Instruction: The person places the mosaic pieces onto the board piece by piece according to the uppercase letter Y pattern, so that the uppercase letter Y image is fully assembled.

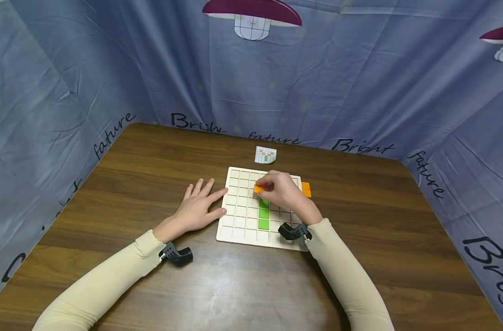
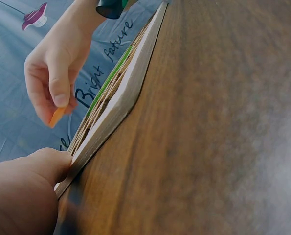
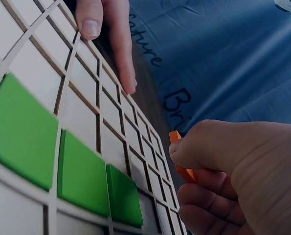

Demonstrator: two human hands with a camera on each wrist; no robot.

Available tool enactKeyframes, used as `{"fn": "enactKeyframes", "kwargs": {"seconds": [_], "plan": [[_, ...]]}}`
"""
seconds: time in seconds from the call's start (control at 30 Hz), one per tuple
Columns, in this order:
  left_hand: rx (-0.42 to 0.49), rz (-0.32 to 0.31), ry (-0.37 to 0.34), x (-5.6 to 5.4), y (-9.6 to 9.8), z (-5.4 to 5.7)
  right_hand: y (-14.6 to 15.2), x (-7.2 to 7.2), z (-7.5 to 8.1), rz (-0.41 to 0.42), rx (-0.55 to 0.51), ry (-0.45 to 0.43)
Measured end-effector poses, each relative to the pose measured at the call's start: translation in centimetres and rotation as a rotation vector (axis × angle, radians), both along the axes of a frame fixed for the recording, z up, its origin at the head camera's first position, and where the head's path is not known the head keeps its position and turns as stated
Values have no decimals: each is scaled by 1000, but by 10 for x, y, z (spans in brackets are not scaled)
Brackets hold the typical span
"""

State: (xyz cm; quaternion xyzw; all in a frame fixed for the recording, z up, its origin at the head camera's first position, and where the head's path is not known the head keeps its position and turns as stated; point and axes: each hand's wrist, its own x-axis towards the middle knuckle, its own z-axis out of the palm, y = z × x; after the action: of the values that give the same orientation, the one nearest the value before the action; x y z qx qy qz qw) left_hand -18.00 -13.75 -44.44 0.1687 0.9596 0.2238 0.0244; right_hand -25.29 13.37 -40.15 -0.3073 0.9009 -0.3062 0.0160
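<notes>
Thumb and fingertips of the right hand (image 1: 281, 189) pinch an orange tile (image 1: 258, 188), whose free part juts out past them, toward the person's left in the head view. The left wrist view shows it as a slim strip slanting downward from the fingertips; the right wrist view catches its edge, the long axis running steeply from upper left to lower right. The tile lies at the tip of the grip, over the gridded board (image 1: 240, 223), just past the far end of a row of three green tiles (image 1: 263, 213). The left wrist view reveals a gap between tile and board, hard to judge from the head. The left hand (image 1: 195, 208) rests with fingers spread, index finger and thumb at the board's left edge. Only the head view shows more orange tiles (image 1: 305, 186) beside the right edge and a small printed card (image 1: 265, 155) beyond the board.
</notes>
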Motion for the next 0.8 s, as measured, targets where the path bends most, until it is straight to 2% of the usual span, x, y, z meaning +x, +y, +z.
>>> {"fn": "enactKeyframes", "kwargs": {"seconds": [0.17,0.5,0.8], "plan": [[-2,0,-1,0,0,-1,-8,-5,-1,-2,20,5],[-7,2,-4,-1,0,-1,-15,-9,-11,-20,39,-51],[-5,0,-4,-1,0,-1,-15,-10,-16,-15,46,-23]]}}
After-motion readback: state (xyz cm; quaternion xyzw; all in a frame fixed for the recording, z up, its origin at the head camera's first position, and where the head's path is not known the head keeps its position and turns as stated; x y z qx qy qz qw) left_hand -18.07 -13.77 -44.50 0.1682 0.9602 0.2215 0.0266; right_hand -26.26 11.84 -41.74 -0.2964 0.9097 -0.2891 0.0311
